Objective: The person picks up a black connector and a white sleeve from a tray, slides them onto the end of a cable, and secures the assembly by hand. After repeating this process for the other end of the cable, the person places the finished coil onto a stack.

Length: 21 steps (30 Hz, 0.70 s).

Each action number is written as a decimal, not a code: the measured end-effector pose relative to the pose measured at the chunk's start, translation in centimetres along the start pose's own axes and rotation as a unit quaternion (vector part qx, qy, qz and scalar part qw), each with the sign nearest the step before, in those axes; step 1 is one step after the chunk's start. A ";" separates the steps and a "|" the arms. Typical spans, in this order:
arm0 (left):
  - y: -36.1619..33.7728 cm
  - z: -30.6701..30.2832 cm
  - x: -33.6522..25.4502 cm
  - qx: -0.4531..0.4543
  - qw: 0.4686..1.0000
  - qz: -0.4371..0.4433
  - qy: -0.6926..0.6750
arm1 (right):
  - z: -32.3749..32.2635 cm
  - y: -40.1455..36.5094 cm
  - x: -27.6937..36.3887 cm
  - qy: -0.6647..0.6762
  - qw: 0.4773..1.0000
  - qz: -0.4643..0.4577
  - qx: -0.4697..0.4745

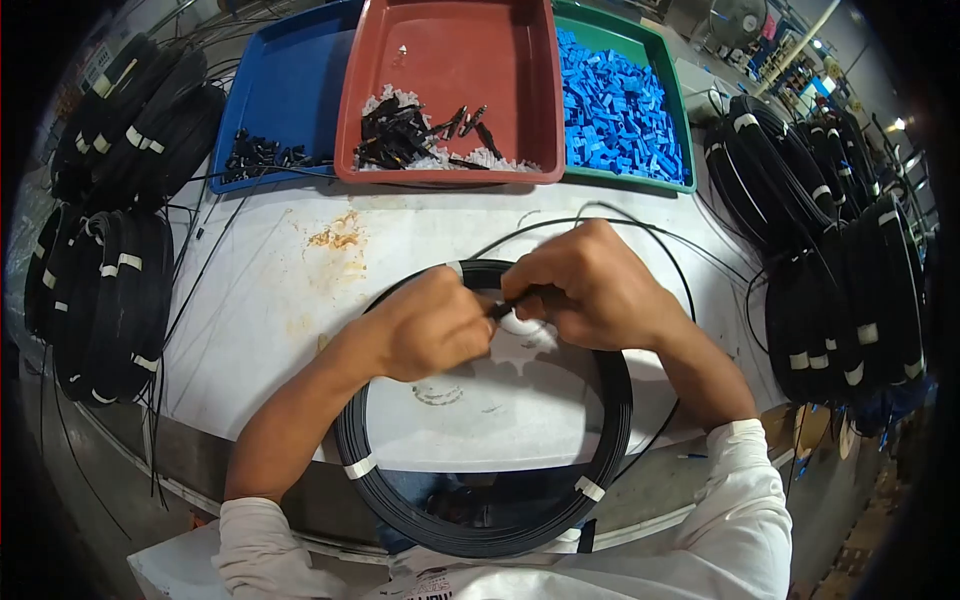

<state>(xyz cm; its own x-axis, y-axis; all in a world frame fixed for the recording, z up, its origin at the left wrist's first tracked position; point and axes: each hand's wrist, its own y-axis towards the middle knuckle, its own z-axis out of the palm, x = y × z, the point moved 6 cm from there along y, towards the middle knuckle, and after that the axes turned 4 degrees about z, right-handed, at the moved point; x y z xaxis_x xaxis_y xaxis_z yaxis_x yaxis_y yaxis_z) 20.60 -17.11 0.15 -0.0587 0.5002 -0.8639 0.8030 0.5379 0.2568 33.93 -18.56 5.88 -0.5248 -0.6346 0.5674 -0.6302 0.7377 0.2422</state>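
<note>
Above the far part of a black cable coil (615,420), my two hands meet. My left hand (430,325) is closed in a fist, and a small black piece (503,310) sticks out of it toward the right. My right hand (595,285) pinches the other end of that piece between thumb and fingers. Its exact kind is mostly hidden by my fingers. White tape bands (360,467) wrap the coil, which lies partly on the white table (250,350) and overhangs its front edge. A loose cable (688,290) loops out behind and right of my right hand.
At the back stand a blue tray (290,70) with small black parts, a red tray (460,50) with black and clear-white pieces, and a green tray (683,120) full of blue pieces (620,105). Taped cable coils are stacked left (110,300) and right (850,300).
</note>
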 end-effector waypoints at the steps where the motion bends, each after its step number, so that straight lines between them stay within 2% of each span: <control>1: 0.0 0.8 -0.4 0.051 0.993 0.040 0.099 | 0.5 0.0 -0.6 0.040 0.991 0.109 0.063; 2: 0.0 1.6 -0.8 0.101 0.972 0.080 0.197 | 0.6 0.0 -0.8 0.043 0.991 0.112 0.061; 3: 0.0 1.9 -1.0 0.110 0.960 0.053 0.250 | 1.0 0.0 -1.2 0.065 0.985 0.130 0.089; 4: 0.0 1.7 -0.7 0.113 0.960 0.054 0.251 | 1.5 0.0 -1.6 0.087 0.979 0.145 0.116; 5: -0.1 1.2 -0.6 0.092 0.964 0.068 0.238 | 1.7 -0.3 -1.8 0.109 0.983 0.129 0.065; 6: -0.3 0.7 -0.6 0.069 0.969 0.081 0.224 | 2.2 -0.5 -2.0 0.110 0.983 0.128 0.068; 7: -0.3 0.3 -0.7 0.064 0.969 0.080 0.223 | 1.1 -0.5 -1.2 0.067 0.997 0.030 -0.031; 8: -0.4 -0.4 -0.4 0.041 0.998 0.019 0.049 | 0.2 -0.9 -0.3 0.023 0.989 -0.071 -0.128; 9: -0.5 -0.7 0.0 0.017 0.991 -0.040 -0.127 | 0.2 -1.4 -0.1 -0.033 0.971 -0.145 -0.185; 10: -0.5 -0.8 0.4 0.013 0.991 -0.039 -0.127 | 0.6 -1.1 -0.7 -0.034 0.972 -0.147 -0.183; 12: -0.7 -0.1 1.0 0.059 0.967 -0.031 -0.245 | 0.8 -1.6 0.2 -0.104 0.906 -0.313 -0.265; 14: -0.7 -0.4 0.6 0.035 0.981 -0.020 -0.190 | 0.9 -1.9 0.8 -0.120 0.904 -0.311 -0.267; 16: -0.4 -0.3 0.3 0.016 0.990 -0.007 -0.136 | 0.7 -1.2 0.4 -0.119 0.960 -0.178 -0.182; 17: -0.3 -0.3 0.0 0.010 0.998 0.015 -0.055 | 0.5 -0.9 0.6 -0.111 0.977 -0.128 -0.131; 18: -0.2 -0.2 -0.3 0.002 0.999 0.039 0.028 | -0.3 -0.8 1.4 -0.112 0.977 -0.127 -0.132; 19: -0.2 0.1 -0.4 0.003 0.999 0.041 0.028 | -0.2 -0.2 1.0 -0.071 0.997 -0.026 -0.020; 20: -0.3 1.1 -0.7 0.056 0.987 0.068 0.137 | 0.6 -0.3 0.0 -0.027 0.993 0.076 0.092; 21: -0.4 2.0 -0.9 0.109 0.959 0.094 0.244 | 1.1 -0.3 -0.2 -0.010 0.986 0.083 0.145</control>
<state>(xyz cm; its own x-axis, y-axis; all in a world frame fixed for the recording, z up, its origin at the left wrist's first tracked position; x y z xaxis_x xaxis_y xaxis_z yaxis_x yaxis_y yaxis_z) 21.52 -19.16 -0.08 -0.1290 0.8609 -0.4922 0.9287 0.2789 0.2444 33.59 -18.94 4.83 -0.6434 -0.5172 0.5644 -0.6701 0.7370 -0.0887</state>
